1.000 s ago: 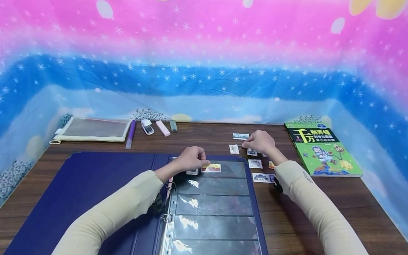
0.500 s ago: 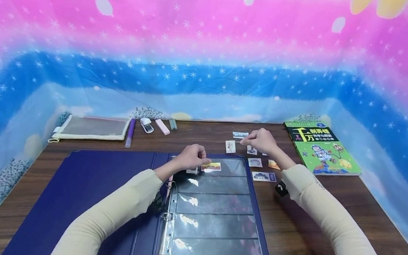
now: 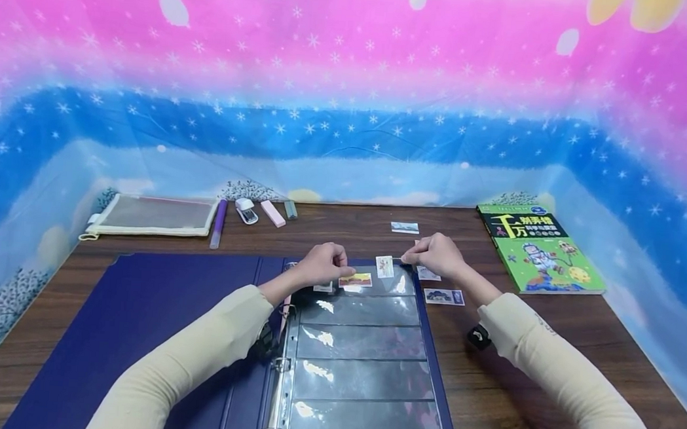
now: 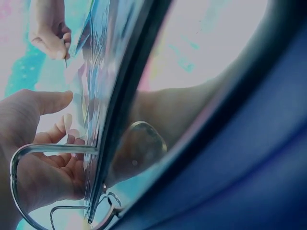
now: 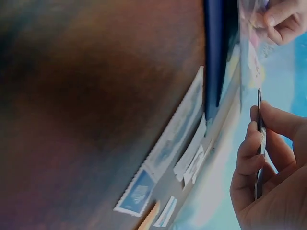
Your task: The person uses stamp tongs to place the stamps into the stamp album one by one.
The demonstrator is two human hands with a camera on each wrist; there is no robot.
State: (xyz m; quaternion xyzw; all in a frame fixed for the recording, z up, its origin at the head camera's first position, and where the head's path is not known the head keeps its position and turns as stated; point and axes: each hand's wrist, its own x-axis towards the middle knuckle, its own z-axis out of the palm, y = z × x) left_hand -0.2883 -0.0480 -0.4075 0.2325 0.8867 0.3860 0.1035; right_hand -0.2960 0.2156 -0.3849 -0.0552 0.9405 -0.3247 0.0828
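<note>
Tweezers [image 5: 260,143] lie between the thumb and curled fingers of my right hand [image 3: 438,254]. At their tip is a small pale stamp [image 3: 384,267], above the top row of a clear pocket page [image 3: 359,343]. That page sits in an open blue ring binder [image 3: 167,295]. My left hand [image 3: 319,265] is at the page's top edge, thumb and fingers curled at the clear film, seemingly pinching it. Beside its fingertips, a yellow-and-red stamp [image 3: 355,280] and a paler stamp [image 3: 323,287] sit in the top row. The left wrist view shows a metal ring [image 4: 53,148] before this hand.
Several loose stamps lie right of the binder, among them a long one [image 3: 445,297] and one farther back [image 3: 405,227]. A green book [image 3: 544,253] is at the back right. A mesh pouch [image 3: 154,216], purple pen [image 3: 219,223] and pink eraser [image 3: 273,213] stand back left.
My right hand has lifted the pale stamp off the table with the tweezers and brought it nearer, over the page's top edge. My left hand has stayed in place.
</note>
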